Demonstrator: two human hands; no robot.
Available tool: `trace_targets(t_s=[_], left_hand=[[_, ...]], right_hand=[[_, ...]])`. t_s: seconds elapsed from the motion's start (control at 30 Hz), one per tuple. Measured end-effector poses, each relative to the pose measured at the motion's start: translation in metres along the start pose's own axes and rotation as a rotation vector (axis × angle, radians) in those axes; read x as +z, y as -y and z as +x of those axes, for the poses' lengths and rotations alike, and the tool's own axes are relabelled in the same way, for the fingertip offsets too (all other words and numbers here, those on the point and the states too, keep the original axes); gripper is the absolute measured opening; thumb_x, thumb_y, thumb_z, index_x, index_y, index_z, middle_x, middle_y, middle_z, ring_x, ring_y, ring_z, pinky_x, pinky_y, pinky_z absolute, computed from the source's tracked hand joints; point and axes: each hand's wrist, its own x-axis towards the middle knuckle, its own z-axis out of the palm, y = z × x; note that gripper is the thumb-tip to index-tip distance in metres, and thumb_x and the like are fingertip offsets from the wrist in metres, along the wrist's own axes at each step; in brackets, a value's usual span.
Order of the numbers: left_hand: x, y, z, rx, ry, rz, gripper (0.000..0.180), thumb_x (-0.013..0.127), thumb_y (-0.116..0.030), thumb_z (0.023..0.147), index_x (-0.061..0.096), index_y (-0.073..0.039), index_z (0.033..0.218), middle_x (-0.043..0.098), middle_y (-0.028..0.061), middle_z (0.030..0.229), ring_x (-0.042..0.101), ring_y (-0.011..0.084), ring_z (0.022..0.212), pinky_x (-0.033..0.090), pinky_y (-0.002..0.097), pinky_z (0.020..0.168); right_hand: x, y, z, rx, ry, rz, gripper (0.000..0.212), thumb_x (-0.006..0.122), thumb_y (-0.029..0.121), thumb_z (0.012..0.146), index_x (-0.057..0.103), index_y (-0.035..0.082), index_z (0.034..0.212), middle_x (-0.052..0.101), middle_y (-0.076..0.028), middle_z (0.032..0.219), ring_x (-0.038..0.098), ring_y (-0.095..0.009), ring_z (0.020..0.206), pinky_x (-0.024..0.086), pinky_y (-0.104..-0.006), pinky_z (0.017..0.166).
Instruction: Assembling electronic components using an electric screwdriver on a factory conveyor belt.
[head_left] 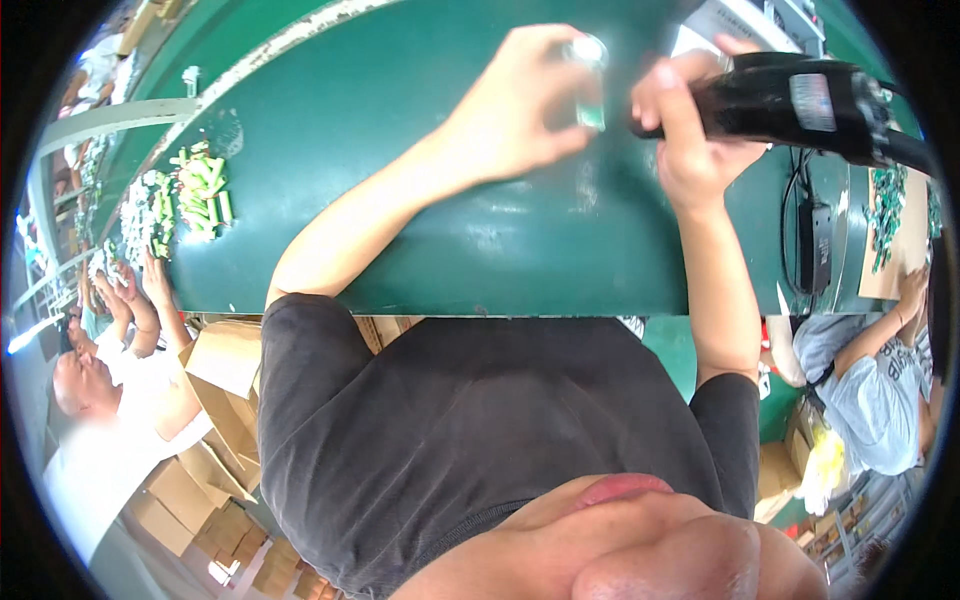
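My left hand (pixel 510 105) is raised over the green table (pixel 470 260). Between its thumb and forefinger is a small clear piece with a green end (pixel 590 85), gripped at its two ends and blurred. My right hand (pixel 700 135) is wrapped around the narrow front of a black corded power tool (pixel 790 100), just right of the left hand. The tool lies nearly level, its nose pointing left toward the small piece without visibly touching it. A pale label sits on its body, and a thick cable leaves its rear. Its exact kind does not show.
Yellow-green cylindrical pieces (pixel 205 190) lie piled at the left. A black adapter box (pixel 815 245) with cables lies at the right, before a board bearing green parts (pixel 887 215). A white box (pixel 740 25) stands at the back. Co-workers sit on both sides; cardboard boxes (pixel 225 360) stand below the table.
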Motion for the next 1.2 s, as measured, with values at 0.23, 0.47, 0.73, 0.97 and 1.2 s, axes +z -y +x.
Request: trace_targets(t_s=[0.23,0.47,0.73,0.97,1.2], left_hand=[[-0.088,0.126,0.088,-0.284,-0.090,0.211,0.061,0.077,-0.030,0.083,0.054,-0.006,0.133,0.061,0.0236,0.132,0.055,0.0396,0.129,0.042,0.0456,0.112],[-0.171,0.269,0.046,-0.455,-0.111,0.687,0.047,0.076,-0.029,0.086,0.063,-0.010,0.126,0.066,0.0197,0.122,0.062,0.0362,0.111,0.049,0.0470,0.099],[-0.124,0.129,0.048,-0.295,-0.159,0.519,0.044,0.077,-0.025,0.087,0.067,-0.005,0.124,0.070,0.0139,0.109,0.071,0.0242,0.080,0.058,0.0387,0.078],[0.001,-0.007,0.012,-0.023,0.082,0.237,0.038,0.077,-0.020,0.086,0.065,-0.002,0.118,0.063,0.0157,0.116,0.070,0.0342,0.097,0.059,0.0403,0.085],[0.015,-0.024,0.004,-0.109,0.098,0.083,0.047,0.081,-0.034,0.086,0.066,-0.008,0.122,0.057,0.0107,0.130,0.068,0.0258,0.091,0.059,0.0389,0.086]], right_hand=[[0.004,0.001,-0.006,0.199,0.098,-0.212,0.046,0.077,0.004,0.089,0.046,0.002,0.123,0.060,-0.003,0.096,0.059,-0.012,0.088,0.049,-0.0278,0.080],[0.016,0.006,0.001,0.217,0.161,0.192,0.057,0.062,-0.011,0.090,0.039,0.003,0.139,0.066,-0.012,0.097,0.063,-0.016,0.072,0.051,-0.0291,0.064],[-0.029,0.042,0.029,-0.089,0.029,0.032,0.052,0.059,-0.005,0.091,0.039,0.000,0.139,0.055,-0.008,0.073,0.051,-0.017,0.052,0.048,-0.0346,0.050],[-0.045,0.070,0.063,-0.259,-0.202,-0.274,0.047,0.061,-0.005,0.094,0.043,-0.001,0.137,0.057,-0.002,0.073,0.053,-0.011,0.050,0.044,-0.0247,0.048],[-0.025,0.046,0.055,0.258,-0.107,1.079,0.049,0.062,-0.007,0.089,0.047,-0.002,0.135,0.055,-0.004,0.064,0.050,-0.013,0.045,0.043,-0.0274,0.045]])
